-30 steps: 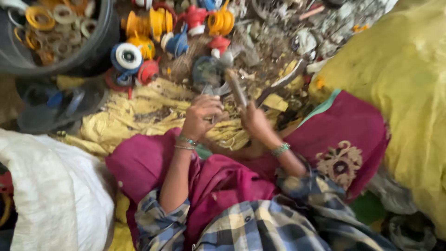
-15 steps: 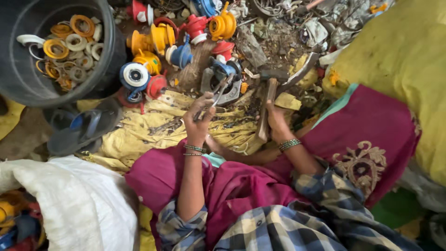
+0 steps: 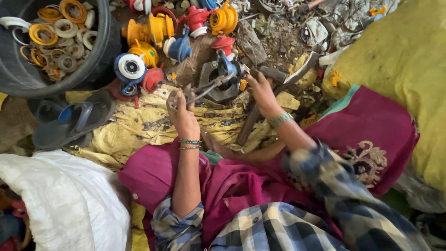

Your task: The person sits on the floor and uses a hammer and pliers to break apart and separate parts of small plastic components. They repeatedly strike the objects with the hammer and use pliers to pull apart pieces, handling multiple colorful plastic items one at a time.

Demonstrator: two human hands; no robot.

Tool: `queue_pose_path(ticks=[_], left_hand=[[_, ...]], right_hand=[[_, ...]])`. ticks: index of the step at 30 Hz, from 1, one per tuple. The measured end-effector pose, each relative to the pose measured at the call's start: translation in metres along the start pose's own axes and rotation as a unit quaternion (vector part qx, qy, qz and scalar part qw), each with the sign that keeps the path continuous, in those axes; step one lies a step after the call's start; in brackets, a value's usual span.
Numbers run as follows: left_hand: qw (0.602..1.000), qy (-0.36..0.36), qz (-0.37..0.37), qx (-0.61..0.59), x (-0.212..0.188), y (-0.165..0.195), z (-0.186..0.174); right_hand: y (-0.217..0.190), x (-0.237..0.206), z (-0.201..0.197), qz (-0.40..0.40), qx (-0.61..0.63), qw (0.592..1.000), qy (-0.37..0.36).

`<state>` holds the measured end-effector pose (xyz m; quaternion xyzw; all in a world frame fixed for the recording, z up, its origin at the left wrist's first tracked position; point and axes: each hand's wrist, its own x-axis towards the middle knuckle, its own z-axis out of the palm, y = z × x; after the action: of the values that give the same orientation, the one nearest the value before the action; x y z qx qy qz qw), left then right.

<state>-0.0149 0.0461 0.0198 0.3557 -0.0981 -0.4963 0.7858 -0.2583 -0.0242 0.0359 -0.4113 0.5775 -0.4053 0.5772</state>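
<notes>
Right, your left hand (image 3: 183, 114) is clenched round metal pliers (image 3: 202, 90) w/ tips on a blue part (image 3: 226, 67) atop a grey metal piece (image 3: 218, 83), right hand (image 3: 261, 90) rests on that piece above a hammer (image 3: 258, 109), black tub (image 3: 100, 51) of rings beyond.

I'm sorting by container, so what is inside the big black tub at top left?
The black tub holds loose rings in orange, white and grey, piled against its wall. Whatever lies beneath the top layer is covered, and the tub's upper left part runs out of frame.
</notes>
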Motion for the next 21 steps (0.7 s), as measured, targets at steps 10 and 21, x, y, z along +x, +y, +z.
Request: queue_pose_path(ticks=[10, 21], left_hand=[[0.993, 0.102, -0.054, -0.002, 0.027, -0.009, -0.038], [0.993, 0.097, -0.033, -0.063, 0.026, 0.029, -0.029]], right_hand=[[0.008, 0.033, 0.016, -0.066, -0.067, 0.995, -0.036], [-0.020, 0.003, 0.020, -0.089, -0.005, 0.995, -0.035]])
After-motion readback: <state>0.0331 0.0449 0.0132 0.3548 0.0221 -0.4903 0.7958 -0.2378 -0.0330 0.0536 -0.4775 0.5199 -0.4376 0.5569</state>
